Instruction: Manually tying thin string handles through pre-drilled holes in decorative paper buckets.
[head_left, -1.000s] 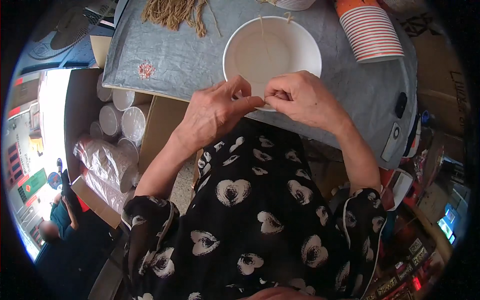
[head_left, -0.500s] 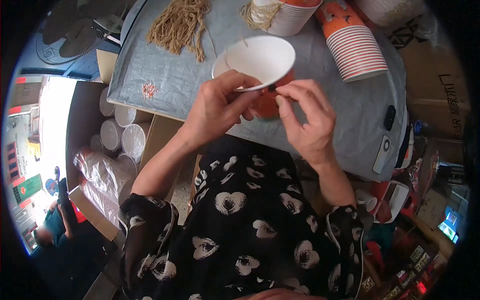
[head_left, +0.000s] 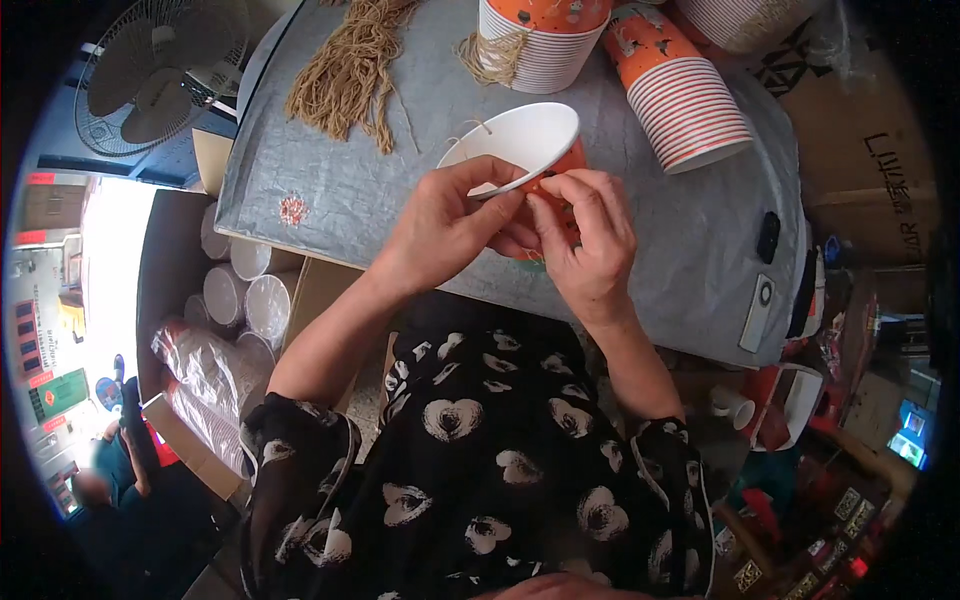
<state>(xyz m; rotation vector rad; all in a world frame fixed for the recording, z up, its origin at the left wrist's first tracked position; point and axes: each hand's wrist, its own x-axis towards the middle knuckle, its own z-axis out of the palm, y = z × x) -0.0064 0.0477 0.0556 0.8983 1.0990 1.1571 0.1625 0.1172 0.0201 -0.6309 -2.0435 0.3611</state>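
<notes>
An orange-printed paper bucket with a white inside is held tilted above the table's near edge. My left hand grips its near rim, thumb outside and fingers reaching over the edge. Against the outer wall, close under the rim, my right hand is closed in a pinch; whatever lies between its fingertips is too small to make out. A short piece of tan cord shows at the bucket's far rim. Beyond it on the table lies a bundle of tan cords.
A stack of orange-and-white buckets stands at the back, with cord on its side; another stack lies to its right. The grey-covered table also holds small red-white bits. An open carton of wrapped buckets sits left.
My right hand has moved left, closer to my left hand and against the bucket's wall. The bucket is turned slightly, and the whole view has shifted a little.
</notes>
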